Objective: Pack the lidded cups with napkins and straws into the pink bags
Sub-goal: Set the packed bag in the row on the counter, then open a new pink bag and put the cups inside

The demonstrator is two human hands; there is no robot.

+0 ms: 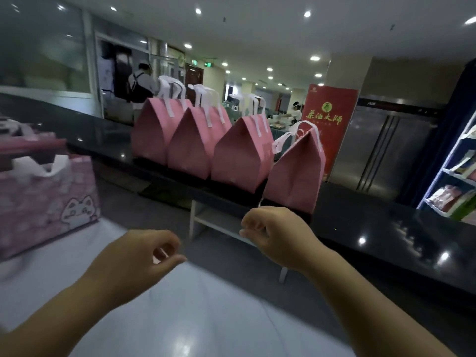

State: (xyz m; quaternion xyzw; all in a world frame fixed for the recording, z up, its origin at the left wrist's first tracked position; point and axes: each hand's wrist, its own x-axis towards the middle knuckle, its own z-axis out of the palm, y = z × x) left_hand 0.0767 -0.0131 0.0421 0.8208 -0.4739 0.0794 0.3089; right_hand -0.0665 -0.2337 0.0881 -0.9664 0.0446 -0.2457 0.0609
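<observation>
Both hands are held out over a pale tabletop (180, 313). The left grip (154, 251) is drawn together: thumb tip meets fingertip, the other fingers are curled, and nothing shows between them. The right grip (268, 228) is curled into a fist, knuckles up. A thin white strand (263, 194) runs up from the top of that fist along the near edge of the bag above it. Whether the fingers hold the strand cannot be told.

The pink bags stand in a row on a black tabletop (386, 233) beyond both grips. All four are folded shut at the top, with white handles standing up. The nearest pink bag (296, 173) is just above and behind the right grip, close to it but not touching. The third pink bag (239, 153) is beside it, up and to the left of the right grip. The second pink bag (192, 143) and the first pink bag (150, 130) stand farther along, above the left grip and well apart from it.

Far to the left of the left grip sits a pink cat-print bag (49, 202) with its mouth open and a white handle drooping over the rim.

Past the row, beyond the right grip, hangs a red banner (331, 117). A steel refrigerator (381, 153) stands to the banner's right, and a shelf rack (458, 181) stands at the far right edge. Two people in white caps are in the blurred background.
</observation>
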